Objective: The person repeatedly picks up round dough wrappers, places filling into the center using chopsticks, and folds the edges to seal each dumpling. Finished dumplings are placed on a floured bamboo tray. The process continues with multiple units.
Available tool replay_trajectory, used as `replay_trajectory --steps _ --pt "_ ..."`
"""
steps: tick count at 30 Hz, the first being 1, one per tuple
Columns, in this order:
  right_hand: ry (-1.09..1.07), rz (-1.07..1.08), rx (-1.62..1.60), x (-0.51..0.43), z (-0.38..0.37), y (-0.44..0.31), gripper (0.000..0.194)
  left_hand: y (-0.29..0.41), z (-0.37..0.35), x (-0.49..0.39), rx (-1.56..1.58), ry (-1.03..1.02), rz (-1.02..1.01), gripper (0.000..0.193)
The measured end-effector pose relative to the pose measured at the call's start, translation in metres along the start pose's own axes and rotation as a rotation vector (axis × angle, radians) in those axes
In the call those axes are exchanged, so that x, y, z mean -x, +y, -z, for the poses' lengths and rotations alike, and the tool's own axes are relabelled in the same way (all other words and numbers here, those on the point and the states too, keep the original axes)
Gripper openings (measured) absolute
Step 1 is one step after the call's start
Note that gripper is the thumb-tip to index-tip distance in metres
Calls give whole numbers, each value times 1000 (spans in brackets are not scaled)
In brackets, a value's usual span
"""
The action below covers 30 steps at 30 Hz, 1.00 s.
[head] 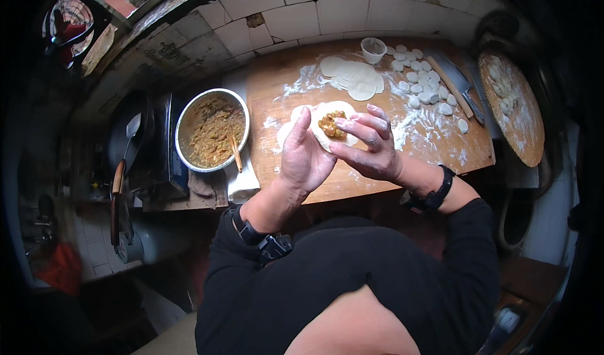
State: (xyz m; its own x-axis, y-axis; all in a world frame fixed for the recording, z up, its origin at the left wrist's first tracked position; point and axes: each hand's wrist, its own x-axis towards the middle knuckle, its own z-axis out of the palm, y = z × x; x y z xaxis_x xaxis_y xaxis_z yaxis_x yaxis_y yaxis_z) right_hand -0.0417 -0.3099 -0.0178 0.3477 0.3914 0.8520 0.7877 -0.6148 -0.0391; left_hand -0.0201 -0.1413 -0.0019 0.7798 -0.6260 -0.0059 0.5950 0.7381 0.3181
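On my left hand (pixel 306 154) lies a round dough wrapper (pixel 350 140) with a lump of chopped filling (pixel 330 124) at its middle. My right hand (pixel 373 145) is at the wrapper's right side, thumb by its near edge, fingers bent over the filling. Whether the right fingers pinch the dough cannot be told. More pale dough shows behind my left hand, on the wooden board (pixel 330 192). To the left stands a metal bowl (pixel 177 135) of filling (pixel 212 135) with wooden chopsticks (pixel 234 148) in it. Flattened wrappers (pixel 361 79) overlap behind my hands.
Small dough pieces (pixel 424 91), a plastic cup (pixel 373 51), a rolling pin (pixel 450 86) and a cleaver (pixel 455 74) lie at the board's back right. Farther right is a round tray (pixel 524 124) with dumplings. A wok (pixel 125 138) with a spatula (pixel 133 125) sits left. Tiled wall behind.
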Motion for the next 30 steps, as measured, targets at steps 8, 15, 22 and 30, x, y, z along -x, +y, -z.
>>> replay_trajectory --steps 8,15,22,30 --pt "-20 -252 -157 5 10 7 18 6 6 -8 1 95 133 43" --pt "13 -156 -68 20 0 1 22 -11 11 -12 36 55 82 35" --pt "8 -266 -176 24 16 7 21 -15 11 -23 -118 158 216 39" --pt "74 -380 -162 24 14 5 19 -34 9 -27 -503 244 207 24"
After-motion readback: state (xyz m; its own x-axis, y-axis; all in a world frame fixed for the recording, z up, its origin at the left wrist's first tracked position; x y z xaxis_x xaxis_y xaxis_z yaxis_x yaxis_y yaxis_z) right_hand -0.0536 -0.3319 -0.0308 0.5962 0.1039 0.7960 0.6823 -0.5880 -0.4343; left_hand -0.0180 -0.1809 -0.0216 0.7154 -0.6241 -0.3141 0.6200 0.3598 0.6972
